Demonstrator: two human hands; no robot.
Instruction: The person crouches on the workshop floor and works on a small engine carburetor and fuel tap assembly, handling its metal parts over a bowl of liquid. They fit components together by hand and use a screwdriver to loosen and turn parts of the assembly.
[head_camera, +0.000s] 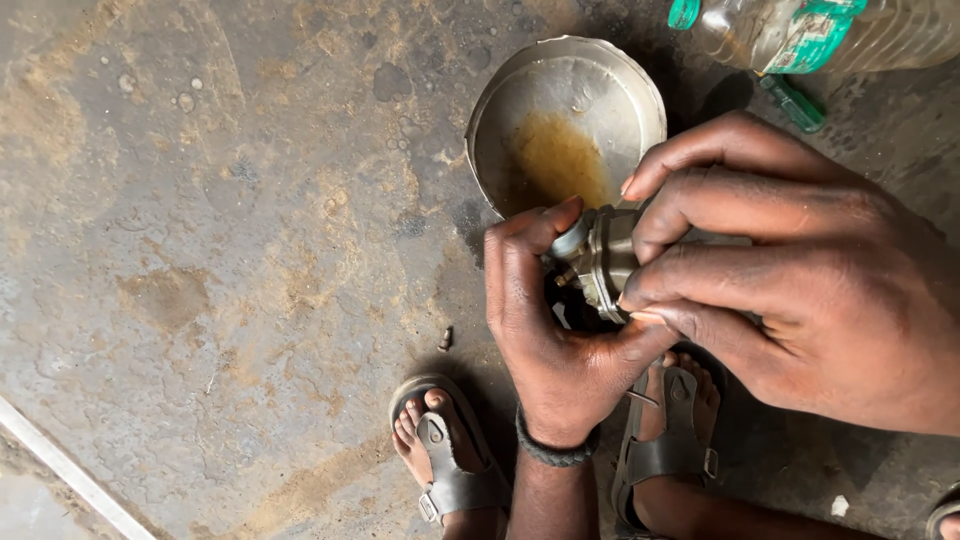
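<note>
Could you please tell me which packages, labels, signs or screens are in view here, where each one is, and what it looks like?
Plastic bottle: lying on its side on the floor at the top right, clear, with a green cap.
Label: wrapped round that bottle near its neck, a green and white band with a little red.
No signs or screens are in view.

Black wristband (556, 452), grey strapped sandals (452, 480)

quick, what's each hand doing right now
Left hand: closed around the small metal part, from below.
Right hand: fingers clamped on the same part.
</note>
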